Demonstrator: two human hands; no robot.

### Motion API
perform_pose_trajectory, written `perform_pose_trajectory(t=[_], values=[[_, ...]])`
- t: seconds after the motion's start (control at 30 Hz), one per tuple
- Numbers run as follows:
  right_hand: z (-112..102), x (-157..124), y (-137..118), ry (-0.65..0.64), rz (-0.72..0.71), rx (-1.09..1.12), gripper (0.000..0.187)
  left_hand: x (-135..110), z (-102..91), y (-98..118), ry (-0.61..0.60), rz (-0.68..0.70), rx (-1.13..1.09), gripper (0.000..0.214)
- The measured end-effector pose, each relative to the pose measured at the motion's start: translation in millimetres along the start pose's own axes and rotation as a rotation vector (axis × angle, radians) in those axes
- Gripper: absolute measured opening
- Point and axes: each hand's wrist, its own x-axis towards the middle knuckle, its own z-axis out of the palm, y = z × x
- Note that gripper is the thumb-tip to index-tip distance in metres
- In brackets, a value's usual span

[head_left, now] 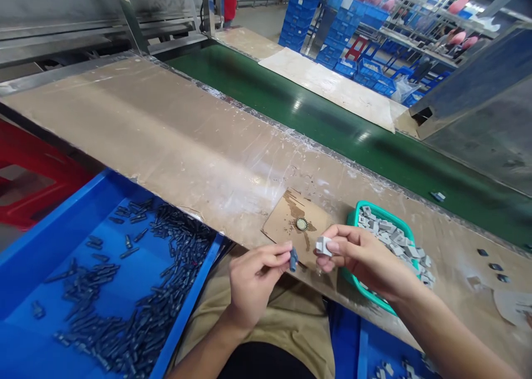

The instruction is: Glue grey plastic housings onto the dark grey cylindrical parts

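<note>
i see a dark blue-grey pin (293, 259), a pale grey block (323, 245), a teal basket (358, 215), a bright blue bin (54, 224) and a green belt (316, 118).

Left hand (253, 279) pinches pin (293, 259), probably metal.

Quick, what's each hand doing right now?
Left hand: closed on a small dark blue part.
Right hand: closed on a small grey block.
</note>
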Motion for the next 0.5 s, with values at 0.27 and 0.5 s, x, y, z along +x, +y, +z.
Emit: perform_pose_trajectory(t=[0.27, 0.5], values=[[13.1, -19.4, 5.4, -0.045, 0.079, 0.135, 0.019, 3.1, -3.7, 0.4, -0.181, 0.585, 0.175, 0.045], [16.7, -20.3, 6.5, -0.089, 0.134, 0.13, 0.017, 7.7, -8.9, 9.6, -0.319, 0.72, 0.299, 0.051]])
